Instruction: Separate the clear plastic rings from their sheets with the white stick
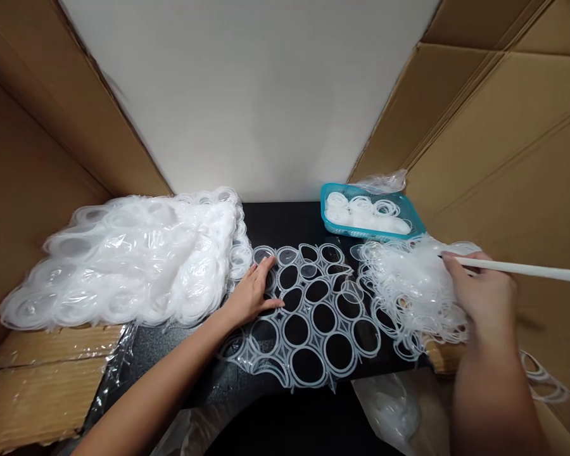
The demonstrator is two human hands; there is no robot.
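My left hand (256,288) lies with its fingers spread on a thin translucent sheet of joined plastic rings (313,342), pressing its left part. Many of the ring holes show the black table beneath. My right hand (484,291) is closed around a long white stick (527,265) with a dark tip, held at the right edge of a tangled heap of translucent ring scraps (408,272). A few loose rings (351,292) rest on the sheet's right side. Some fingers of my right hand are hidden behind it.
A large stack of ring sheets (147,253) fills the left. At the back right stands a blue basket (370,233) of white rings, with a clear bag (384,182) behind. Cardboard walls (503,139) enclose both sides. A plastic bag (394,405) hangs below the front edge.
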